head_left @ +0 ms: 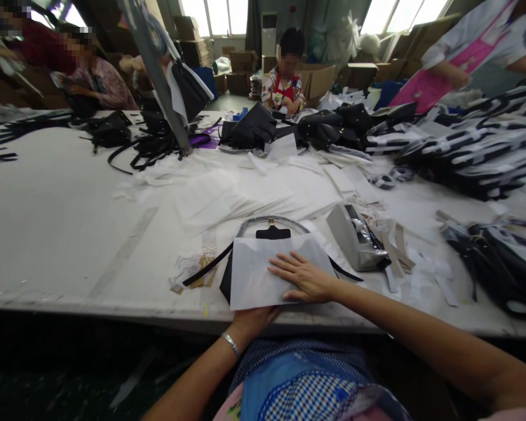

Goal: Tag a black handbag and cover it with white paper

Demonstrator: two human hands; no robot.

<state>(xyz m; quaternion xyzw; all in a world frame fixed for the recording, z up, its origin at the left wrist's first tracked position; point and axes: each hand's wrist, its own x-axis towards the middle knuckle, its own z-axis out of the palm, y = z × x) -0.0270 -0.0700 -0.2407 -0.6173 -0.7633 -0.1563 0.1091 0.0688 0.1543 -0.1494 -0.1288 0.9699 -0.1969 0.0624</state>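
A black handbag [226, 282] lies at the table's front edge, its wrapped handle arching away from me. Over most of it rests a sheet of white paper [254, 275]. My right hand [304, 279] is flat on this sheet, fingers spread. Below the sheet's near edge is my left hand [255, 320]; its fingers are hidden beneath the paper and bag. A dark flap with a small gold clasp [272, 223] shows above the paper. Black strap ends stick out on both sides of the bag.
Right of the bag stands a grey tape dispenser [355, 240]. Paper tags [204, 272] lie to the left. White sheets [245, 187] spread behind. More black bags [499, 263] are at the right, with a large pile beyond. A metal post [162, 76] rises at the back; several people work around the table.
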